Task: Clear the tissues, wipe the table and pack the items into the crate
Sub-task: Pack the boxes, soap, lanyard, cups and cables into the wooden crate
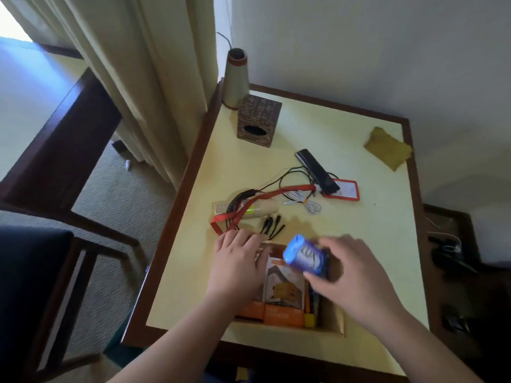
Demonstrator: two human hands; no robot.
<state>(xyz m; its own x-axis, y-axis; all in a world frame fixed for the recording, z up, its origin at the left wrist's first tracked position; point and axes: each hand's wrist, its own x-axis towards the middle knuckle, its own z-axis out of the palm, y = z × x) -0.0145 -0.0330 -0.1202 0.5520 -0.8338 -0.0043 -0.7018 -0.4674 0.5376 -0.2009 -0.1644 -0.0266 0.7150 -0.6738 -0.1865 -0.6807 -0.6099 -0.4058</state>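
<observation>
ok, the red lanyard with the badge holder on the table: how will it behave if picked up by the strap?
Probably floppy: the lanyard lies in loose curves. The badge holder would likely dangle and swing. It may drag the black cables that cross it.

The table has a smooth, matt pale-yellow top framed in glossy dark wood. The tissue box looks like carved brown wood with a rough, patterned surface. The cloth is a soft, matt mustard fabric. The lanyard is flat red woven strap. The blue packet looks like shiny plastic film. The crate looks like plain matt cardboard. The curtain is matt cream fabric.
</observation>
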